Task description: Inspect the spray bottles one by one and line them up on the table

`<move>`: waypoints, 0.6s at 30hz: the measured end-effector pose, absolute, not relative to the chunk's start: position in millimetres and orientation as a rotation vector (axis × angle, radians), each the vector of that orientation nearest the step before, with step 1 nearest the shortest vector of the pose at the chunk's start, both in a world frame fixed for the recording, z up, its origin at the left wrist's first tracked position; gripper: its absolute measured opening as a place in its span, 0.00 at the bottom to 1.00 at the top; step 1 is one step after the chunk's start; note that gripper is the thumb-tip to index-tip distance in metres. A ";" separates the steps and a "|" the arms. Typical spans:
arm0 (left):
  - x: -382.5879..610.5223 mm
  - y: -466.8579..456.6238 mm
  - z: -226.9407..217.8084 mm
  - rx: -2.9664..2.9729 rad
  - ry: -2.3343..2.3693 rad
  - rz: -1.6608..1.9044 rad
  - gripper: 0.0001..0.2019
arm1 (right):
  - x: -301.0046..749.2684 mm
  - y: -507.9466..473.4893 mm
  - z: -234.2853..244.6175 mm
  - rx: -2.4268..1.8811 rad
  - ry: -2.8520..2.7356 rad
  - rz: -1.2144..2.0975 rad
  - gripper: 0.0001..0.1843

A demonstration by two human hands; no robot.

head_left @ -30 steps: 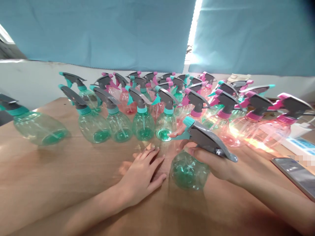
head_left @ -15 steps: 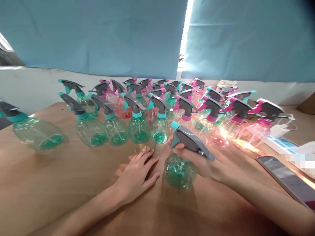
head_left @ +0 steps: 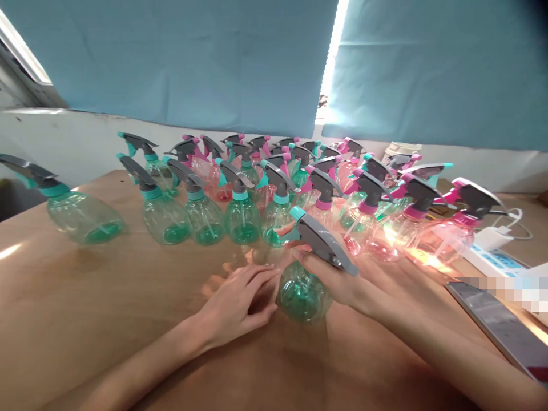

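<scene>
A green see-through spray bottle point(head_left: 303, 297) with a grey and teal trigger head stands in front of me on the wooden table. My right hand point(head_left: 329, 274) is closed around its neck, just under the head, with fingers by the teal trigger. To the left of the bottle is my left hand point(head_left: 240, 305), fingers curved and apart, holding nothing. Its fingertips come close to the bottle's side; whether they touch it I cannot tell. Right behind, another green spray bottle point(head_left: 276, 220) is partly covered by my right fingers.
Several green and pink spray bottles crowd the back of the table, among them a pink one point(head_left: 449, 231) at the right. A single green spray bottle point(head_left: 83, 214) stands far left. At the right lie a phone point(head_left: 492, 325) and a power strip point(head_left: 499, 260) with a white charger.
My left hand has come nearer the held bottle, its fingers more curved. My right hand and the bottle sit slightly further left. The view has shifted a little.
</scene>
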State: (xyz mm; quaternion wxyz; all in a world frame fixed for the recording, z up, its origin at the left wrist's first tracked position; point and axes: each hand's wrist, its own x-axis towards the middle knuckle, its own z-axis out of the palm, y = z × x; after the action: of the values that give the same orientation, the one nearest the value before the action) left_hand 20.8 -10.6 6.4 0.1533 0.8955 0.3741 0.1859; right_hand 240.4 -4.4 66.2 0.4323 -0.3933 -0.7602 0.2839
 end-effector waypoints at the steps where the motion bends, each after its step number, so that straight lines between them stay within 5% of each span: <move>1: 21.5 -13.1 5.7 2.542 1.061 0.556 0.26 | 240.0 -4.0 64.5 -0.971 -1.869 0.720 0.13; 18: 1.3 -58.6 20.9 2.275 0.995 0.755 0.40 | 181.5 -32.0 78.8 -0.836 -1.743 1.010 0.11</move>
State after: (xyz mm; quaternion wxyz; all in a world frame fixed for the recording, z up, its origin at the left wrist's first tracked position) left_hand 1.3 -58.6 20.9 0.2695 0.8441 0.3693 0.2801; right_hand 181.5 -32.0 78.8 0.4619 -0.3398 -0.7089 0.4106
